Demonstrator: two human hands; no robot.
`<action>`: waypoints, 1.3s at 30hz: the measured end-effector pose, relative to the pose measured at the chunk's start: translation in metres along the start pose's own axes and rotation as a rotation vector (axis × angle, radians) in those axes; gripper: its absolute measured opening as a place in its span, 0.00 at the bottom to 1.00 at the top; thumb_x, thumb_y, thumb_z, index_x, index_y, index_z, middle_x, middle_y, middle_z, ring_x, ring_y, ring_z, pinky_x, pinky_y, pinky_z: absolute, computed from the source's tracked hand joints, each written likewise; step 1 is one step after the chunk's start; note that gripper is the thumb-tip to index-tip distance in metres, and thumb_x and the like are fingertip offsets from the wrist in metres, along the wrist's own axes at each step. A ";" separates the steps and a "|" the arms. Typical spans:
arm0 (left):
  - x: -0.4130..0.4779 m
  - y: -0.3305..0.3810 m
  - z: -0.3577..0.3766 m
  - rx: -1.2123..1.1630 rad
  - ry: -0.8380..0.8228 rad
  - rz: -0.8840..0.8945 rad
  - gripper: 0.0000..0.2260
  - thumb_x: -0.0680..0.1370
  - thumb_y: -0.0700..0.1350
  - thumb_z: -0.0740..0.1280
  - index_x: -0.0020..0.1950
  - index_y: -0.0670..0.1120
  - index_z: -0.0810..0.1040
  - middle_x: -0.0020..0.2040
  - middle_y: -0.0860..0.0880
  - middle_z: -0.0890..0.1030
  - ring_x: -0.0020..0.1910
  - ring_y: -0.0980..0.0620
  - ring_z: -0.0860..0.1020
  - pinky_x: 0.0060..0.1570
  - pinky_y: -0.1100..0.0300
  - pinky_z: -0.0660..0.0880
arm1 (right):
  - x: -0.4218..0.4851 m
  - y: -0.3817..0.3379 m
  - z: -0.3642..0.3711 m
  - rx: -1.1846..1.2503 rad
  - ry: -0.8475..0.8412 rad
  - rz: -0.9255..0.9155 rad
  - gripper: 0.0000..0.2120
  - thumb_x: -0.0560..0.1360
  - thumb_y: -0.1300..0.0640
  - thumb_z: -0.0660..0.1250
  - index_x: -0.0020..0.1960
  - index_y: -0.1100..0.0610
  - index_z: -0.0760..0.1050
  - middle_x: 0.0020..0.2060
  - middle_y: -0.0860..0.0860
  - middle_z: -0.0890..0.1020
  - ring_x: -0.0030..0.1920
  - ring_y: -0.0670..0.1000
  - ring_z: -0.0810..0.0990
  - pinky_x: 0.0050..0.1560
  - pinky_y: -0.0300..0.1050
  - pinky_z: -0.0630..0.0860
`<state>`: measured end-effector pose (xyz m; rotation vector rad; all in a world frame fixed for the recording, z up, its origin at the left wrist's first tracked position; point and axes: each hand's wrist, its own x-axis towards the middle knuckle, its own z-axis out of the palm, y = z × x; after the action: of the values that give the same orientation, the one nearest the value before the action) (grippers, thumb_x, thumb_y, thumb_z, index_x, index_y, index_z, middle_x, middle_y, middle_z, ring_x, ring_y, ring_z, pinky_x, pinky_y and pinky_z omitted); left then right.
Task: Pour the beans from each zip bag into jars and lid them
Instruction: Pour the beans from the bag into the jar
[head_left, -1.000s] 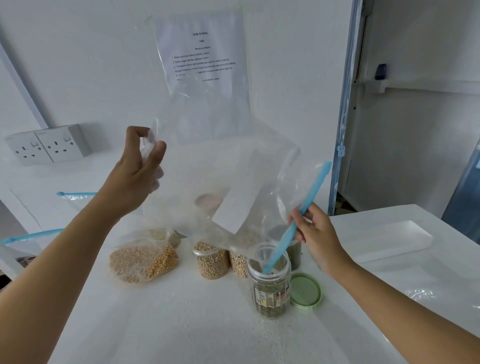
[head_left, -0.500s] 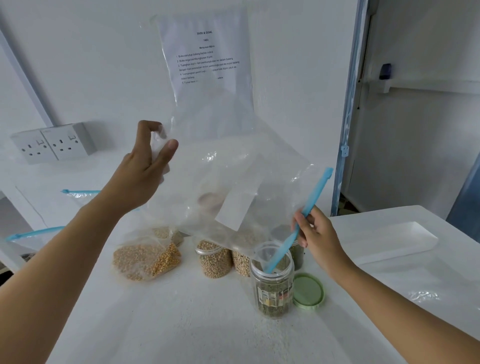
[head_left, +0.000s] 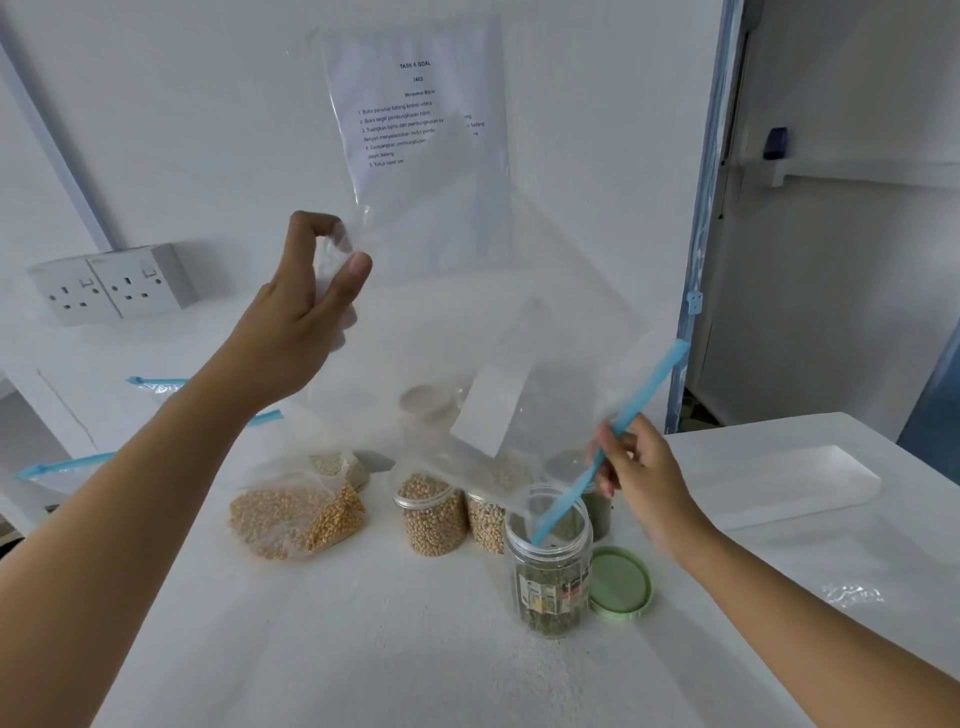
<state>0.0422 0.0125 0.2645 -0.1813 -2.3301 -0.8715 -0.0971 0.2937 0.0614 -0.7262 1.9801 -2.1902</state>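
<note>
Head view: both hands up, one clear bag held btwn them over the table (head_left: 363, 649).
L hand (head_left: 306, 317): thumb + fingers pinched on bag's top corner, raised high.
R hand (head_left: 641, 478): fingers curled round the blue strip (head_left: 631, 410), lower down, just beside the jar.
Bag (head_left: 467, 322): looks empty, hangs tilted, zip end down; strip's low tip sits inside the jar mouth.
Jar (head_left: 550, 566): upright, no lid on, green beans partway up, label on front.
Lid (head_left: 620, 582): green, flat on table, just R of jar.
Behind jar: two tan-bean jars (head_left: 431, 512) side by side; lidded or not, can't tell thru the bag.
Further L: yellow-bean bag (head_left: 296, 514) lying on table, still full.
Wall: socket (head_left: 111, 286) at L, printed sheet (head_left: 415, 114) above bag.
Far R: white tray (head_left: 779, 483).
</note>
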 end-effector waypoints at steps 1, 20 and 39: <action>0.002 0.000 -0.001 0.015 -0.001 -0.002 0.10 0.80 0.68 0.58 0.52 0.65 0.61 0.28 0.55 0.67 0.30 0.50 0.63 0.35 0.52 0.66 | 0.000 0.000 0.000 -0.012 -0.036 0.003 0.08 0.83 0.57 0.61 0.52 0.62 0.72 0.35 0.54 0.79 0.26 0.51 0.69 0.28 0.41 0.69; -0.004 -0.019 -0.008 0.000 0.021 -0.079 0.12 0.78 0.70 0.57 0.52 0.65 0.62 0.30 0.55 0.71 0.28 0.54 0.67 0.35 0.54 0.69 | 0.002 -0.005 -0.004 -0.015 -0.020 -0.033 0.07 0.83 0.57 0.62 0.51 0.61 0.73 0.35 0.52 0.79 0.28 0.49 0.69 0.30 0.40 0.69; -0.104 -0.086 -0.008 -0.390 0.143 -0.548 0.23 0.74 0.68 0.70 0.55 0.49 0.75 0.44 0.43 0.82 0.44 0.42 0.84 0.49 0.47 0.79 | 0.030 -0.056 0.029 0.026 0.141 -0.101 0.09 0.86 0.53 0.59 0.49 0.56 0.72 0.33 0.51 0.72 0.31 0.47 0.71 0.33 0.36 0.73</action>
<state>0.1002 -0.0499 0.1592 0.3672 -2.0776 -1.5488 -0.0983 0.2645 0.1242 -0.7010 2.0170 -2.3825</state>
